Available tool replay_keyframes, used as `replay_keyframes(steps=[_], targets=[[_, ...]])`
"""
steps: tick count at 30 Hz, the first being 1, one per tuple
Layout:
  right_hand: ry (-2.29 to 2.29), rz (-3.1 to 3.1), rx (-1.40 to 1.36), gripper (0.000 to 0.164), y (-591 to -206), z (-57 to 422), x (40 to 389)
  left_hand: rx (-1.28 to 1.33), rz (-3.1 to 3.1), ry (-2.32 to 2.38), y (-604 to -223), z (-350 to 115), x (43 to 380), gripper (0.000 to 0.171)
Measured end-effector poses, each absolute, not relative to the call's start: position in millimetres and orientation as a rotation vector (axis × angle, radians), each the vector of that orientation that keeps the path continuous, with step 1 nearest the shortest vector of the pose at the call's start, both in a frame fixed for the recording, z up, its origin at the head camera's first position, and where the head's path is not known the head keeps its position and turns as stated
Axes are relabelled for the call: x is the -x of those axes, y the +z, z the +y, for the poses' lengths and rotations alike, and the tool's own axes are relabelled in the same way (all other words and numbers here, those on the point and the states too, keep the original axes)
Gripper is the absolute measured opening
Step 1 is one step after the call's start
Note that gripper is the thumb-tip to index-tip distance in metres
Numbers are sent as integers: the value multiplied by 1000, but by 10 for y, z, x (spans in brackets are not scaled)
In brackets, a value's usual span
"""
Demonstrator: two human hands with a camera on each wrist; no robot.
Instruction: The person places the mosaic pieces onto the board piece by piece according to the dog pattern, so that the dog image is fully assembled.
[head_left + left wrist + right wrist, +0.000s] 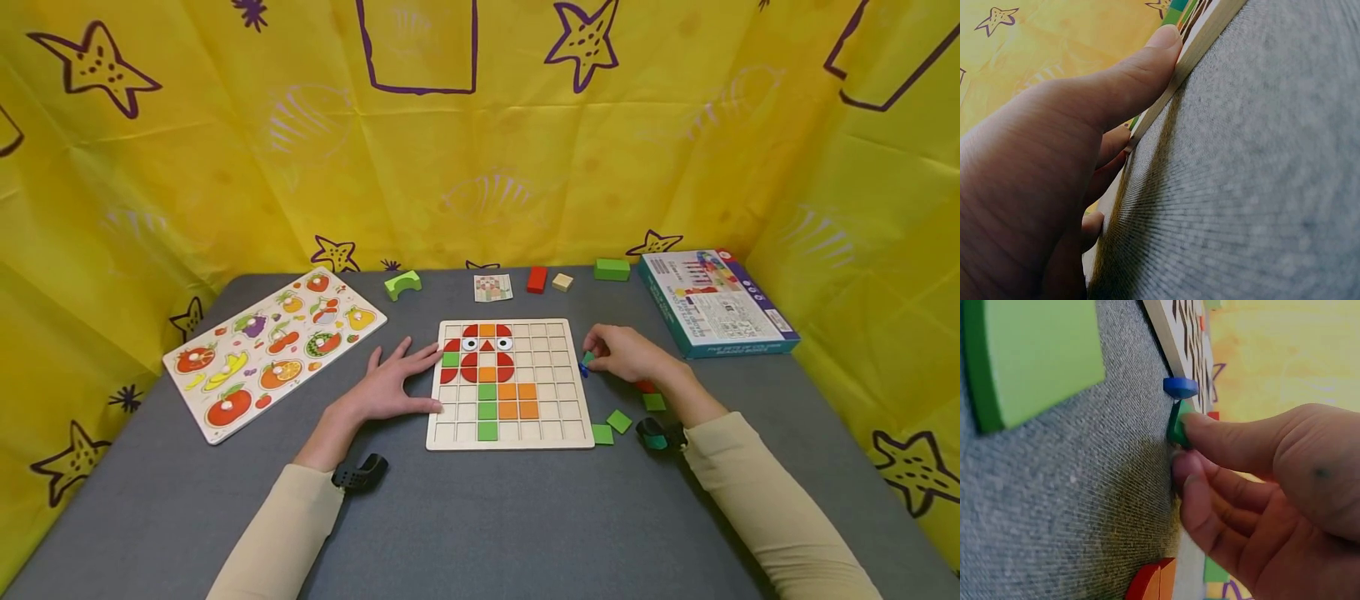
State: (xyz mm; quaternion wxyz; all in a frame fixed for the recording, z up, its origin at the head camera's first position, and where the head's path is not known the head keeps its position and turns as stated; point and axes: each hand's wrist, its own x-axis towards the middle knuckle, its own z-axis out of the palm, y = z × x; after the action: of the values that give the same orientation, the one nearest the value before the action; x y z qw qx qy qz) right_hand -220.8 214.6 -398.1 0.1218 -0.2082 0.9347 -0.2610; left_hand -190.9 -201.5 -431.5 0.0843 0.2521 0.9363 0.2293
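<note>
A wooden grid board (553, 408) lies on the table, with red, orange and green tiles and two eye pieces set in its left and middle cells. My left hand (390, 383) has its fingers spread, with thumb and fingertips touching the board's left edge, as the left wrist view also shows. Just off the board's right edge, my right hand (626, 352) pinches a small green tile (1179, 425) between thumb and fingers. A small blue piece (1180, 386) is beside that tile, close to the board's edge. Below the right hand lie orange-red pieces (1150, 581), partly out of frame.
Loose green tiles (618, 421) lie right of the board. A fruit puzzle board (258, 354) is at left, a game box (738, 342) at right. Along the back are a green arch block (405, 283), a pattern card (492, 288), a red block (536, 280) and a green block (612, 269).
</note>
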Motion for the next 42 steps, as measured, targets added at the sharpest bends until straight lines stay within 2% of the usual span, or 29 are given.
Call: replay_keyframes(steps=[16,27,42], targets=[[-999,2600,736,12,-3931,1920,2052,-749,2791,685,-4300,-2015,1905,95],[-881,2584,889,7,-3936,1611,1914,-742,2785,692,-4296,-2023,1895,95],[-816,2600,903,6,-3931,1537,1885,-738,2780,675,-4295,-2015,1922,96]])
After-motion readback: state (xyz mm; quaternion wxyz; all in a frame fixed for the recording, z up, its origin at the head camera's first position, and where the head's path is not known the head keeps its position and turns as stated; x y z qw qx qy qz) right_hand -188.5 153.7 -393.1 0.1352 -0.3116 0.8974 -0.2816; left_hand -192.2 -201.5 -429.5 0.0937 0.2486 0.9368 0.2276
